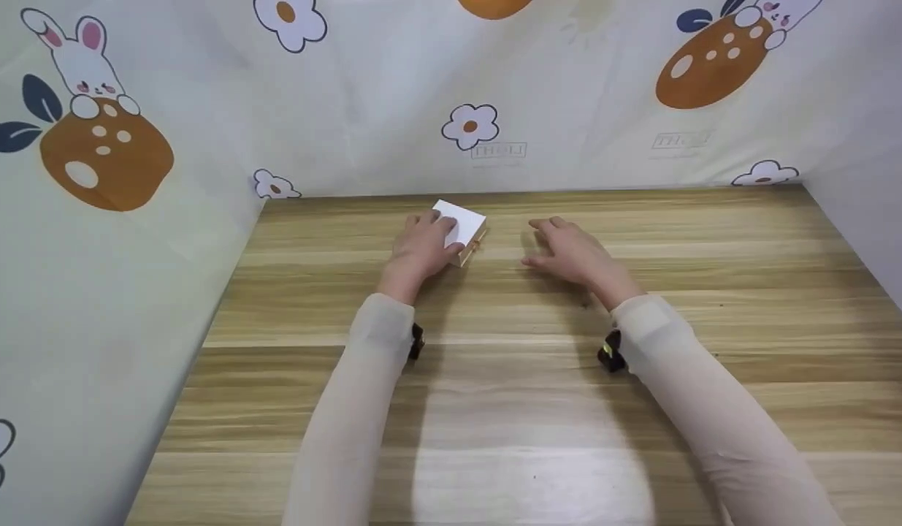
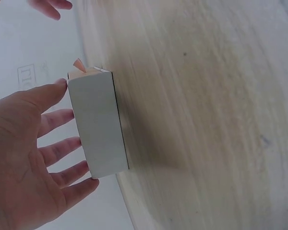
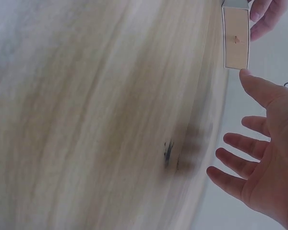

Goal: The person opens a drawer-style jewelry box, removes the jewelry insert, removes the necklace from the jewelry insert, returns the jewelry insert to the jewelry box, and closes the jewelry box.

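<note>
A small white drawer-style box (image 1: 463, 223) lies flat near the back of the table. Its peach front face with a small ribbon tab (image 3: 237, 40) shows in the right wrist view. My left hand (image 1: 423, 245) rests on the box from the left, fingers spread over its top and thumb by the near corner. In the left wrist view, the fingertips of that hand (image 2: 26, 148) touch the edge of the white box (image 2: 98, 124). To the right of the box, my right hand (image 1: 573, 252) hovers over the table with fingers apart, holding nothing.
The wood-grain table (image 1: 524, 409) stretches under both arms. A pale cloth (image 1: 377, 95) printed with rabbits, oranges and flowers hangs behind and to the left. Dark wrist cameras (image 1: 611, 352) sit under the sleeves. Small dark marks (image 3: 168, 153) dot the tabletop.
</note>
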The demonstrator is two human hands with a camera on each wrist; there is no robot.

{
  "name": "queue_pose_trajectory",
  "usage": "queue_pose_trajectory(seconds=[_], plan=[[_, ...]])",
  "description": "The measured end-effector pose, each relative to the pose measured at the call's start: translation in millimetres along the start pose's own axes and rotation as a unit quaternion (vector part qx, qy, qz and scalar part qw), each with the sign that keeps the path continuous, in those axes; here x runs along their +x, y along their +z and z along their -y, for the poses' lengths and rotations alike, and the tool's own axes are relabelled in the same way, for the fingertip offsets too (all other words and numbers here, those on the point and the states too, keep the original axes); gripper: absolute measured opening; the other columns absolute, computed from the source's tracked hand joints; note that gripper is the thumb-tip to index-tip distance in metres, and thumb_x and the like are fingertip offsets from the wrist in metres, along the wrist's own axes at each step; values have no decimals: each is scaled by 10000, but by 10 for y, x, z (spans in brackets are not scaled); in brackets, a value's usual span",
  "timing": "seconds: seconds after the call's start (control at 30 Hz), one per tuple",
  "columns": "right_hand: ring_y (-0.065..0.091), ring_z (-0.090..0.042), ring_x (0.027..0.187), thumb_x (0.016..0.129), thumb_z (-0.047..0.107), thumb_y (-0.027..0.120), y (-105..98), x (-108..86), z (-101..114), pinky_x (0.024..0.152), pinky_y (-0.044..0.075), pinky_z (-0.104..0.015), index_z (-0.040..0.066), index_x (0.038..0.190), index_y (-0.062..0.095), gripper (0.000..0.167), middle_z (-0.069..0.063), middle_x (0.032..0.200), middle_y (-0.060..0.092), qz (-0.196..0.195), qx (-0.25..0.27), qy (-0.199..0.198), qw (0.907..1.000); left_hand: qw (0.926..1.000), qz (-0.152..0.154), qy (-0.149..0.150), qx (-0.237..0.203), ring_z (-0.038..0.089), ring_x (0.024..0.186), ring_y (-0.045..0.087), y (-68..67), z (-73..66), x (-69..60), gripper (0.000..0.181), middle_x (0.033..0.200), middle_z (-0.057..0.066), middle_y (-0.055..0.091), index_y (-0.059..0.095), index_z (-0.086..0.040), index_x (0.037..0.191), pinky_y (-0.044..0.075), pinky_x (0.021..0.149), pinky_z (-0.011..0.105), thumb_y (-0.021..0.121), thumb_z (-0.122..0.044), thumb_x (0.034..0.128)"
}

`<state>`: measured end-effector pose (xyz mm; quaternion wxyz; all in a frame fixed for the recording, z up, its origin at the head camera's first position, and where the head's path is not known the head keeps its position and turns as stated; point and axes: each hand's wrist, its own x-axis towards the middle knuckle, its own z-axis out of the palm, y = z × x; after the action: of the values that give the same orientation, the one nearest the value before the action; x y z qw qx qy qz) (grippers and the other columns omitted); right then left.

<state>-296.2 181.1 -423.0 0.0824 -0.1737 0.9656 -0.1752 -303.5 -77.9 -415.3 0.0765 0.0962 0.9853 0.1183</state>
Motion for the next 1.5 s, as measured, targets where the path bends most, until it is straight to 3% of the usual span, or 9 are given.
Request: queue_pose_trajectory(seconds=[0.7,1.5], plan=[[390,-425,1415,907,471,680,113,91,136,1182,321,-555,72,1527,362,803,-207,1545,398,-150,83,-347,9992,9999,-1,78,135,329,1386,403,6,-236,-118,536,1566,88,387,504,-216,1455,460,1069,503,592,-443,978],[388,-376,1432,795,491,790,161,81,340,1188,337,-508,51,1533,344,968,-202,1543,399,42,470,-568,9973,9981,25,420,442,337,1280,486,19,-349,-265,496,1465,109,473,560,-156,1397,495,1021,479,626,-399,970]])
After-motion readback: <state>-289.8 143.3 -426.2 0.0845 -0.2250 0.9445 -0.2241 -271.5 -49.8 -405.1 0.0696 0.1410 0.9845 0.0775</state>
